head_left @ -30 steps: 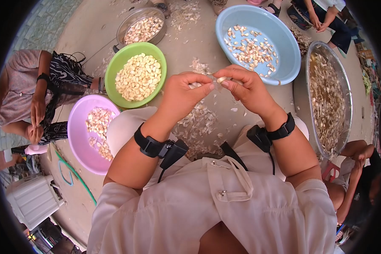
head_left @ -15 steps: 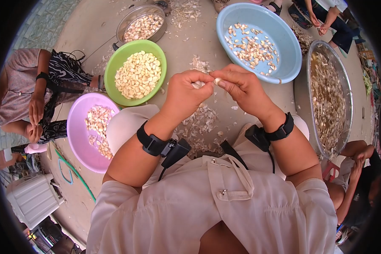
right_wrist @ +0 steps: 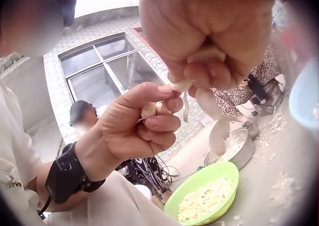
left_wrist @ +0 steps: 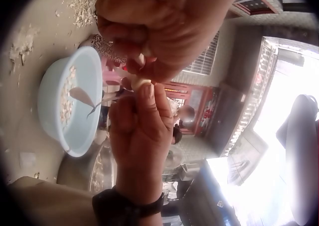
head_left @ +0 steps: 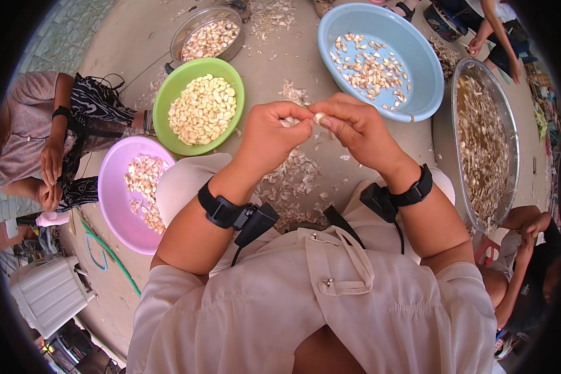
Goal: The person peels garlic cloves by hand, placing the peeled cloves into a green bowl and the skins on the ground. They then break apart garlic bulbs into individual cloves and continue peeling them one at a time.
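Thumb and fingertips of the right hand (head_left: 364, 134) pinch a pale garlic clove (head_left: 318, 118), over the floor between the basins. Against it, the left hand (head_left: 265, 138) holds its own fingertips. Seen from the right wrist, the left hand (right_wrist: 137, 119) also keeps cloves (right_wrist: 148, 109) in its curled fingers, while the right hand (right_wrist: 207, 31) has a pale piece (right_wrist: 207, 54) within its bent fingers. Thin skin (right_wrist: 218, 136) hangs below the fingers. In the left wrist view the clove (left_wrist: 139, 82) lies between the left hand (left_wrist: 169, 26) and right hand (left_wrist: 142, 121).
A green basin (head_left: 240, 93) of peeled cloves and a pink basin (head_left: 115, 212) stand left; a metal bowl (head_left: 176, 47) is behind. On the right are a blue basin (head_left: 427, 103) and large metal tub (head_left: 445, 143). Skins (head_left: 293, 181) litter the floor. Other people sit around.
The hands have drawn slightly closer around the clove, and the thin skin seen between them is no longer visible there. At the upper right, another person's arm has swung downward.
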The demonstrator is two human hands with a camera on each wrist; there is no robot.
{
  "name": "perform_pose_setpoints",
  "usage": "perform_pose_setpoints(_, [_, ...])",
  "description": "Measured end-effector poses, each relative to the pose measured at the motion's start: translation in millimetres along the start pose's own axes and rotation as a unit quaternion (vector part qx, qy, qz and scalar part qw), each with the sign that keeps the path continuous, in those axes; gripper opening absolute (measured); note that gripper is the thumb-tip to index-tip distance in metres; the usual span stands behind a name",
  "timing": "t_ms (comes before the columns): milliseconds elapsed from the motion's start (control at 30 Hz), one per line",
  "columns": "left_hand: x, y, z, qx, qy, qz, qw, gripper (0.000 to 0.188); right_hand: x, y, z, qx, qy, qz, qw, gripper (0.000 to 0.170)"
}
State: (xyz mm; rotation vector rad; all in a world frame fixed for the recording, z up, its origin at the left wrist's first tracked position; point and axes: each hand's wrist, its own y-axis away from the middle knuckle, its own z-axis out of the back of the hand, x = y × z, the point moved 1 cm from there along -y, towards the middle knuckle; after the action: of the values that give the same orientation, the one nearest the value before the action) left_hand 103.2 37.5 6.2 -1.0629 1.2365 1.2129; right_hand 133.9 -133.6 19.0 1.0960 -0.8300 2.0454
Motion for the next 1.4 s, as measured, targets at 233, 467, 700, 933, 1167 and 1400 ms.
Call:
perform_pose_setpoints(233, [-5,2,-1,-0.014,-0.027,-0.019,0.999,0.007,0,1,1,0.007,-0.125,-0.087,0.988,0.018])
perform_pose_setpoints(467, [-9,0,4,0.014,-0.028,0.029,0.999,0.011,-2,1,3,-0.003,-0.029,0.008,1.000,0.016])
perform_pose_setpoints(700, [-5,-2,5,0.067,0.129,0.153,0.977,0.014,1,1,-1,-0.039,0.064,0.117,0.990,0.016])
perform_pose_setpoints(933, [-5,1,3,0.075,0.255,0.158,0.951,0.013,3,0,5,-0.028,-0.074,0.077,0.994,0.016])
perform_pose_setpoints(1167, [-11,2,4,0.070,0.243,0.140,0.957,0.017,2,3,8,-0.036,-0.108,0.032,0.993,0.016])
perform_pose_setpoints(1400, [-9,-1,8,0.083,0.157,0.149,0.973,0.014,2,1,5,-0.027,0.033,0.135,0.990,0.020])
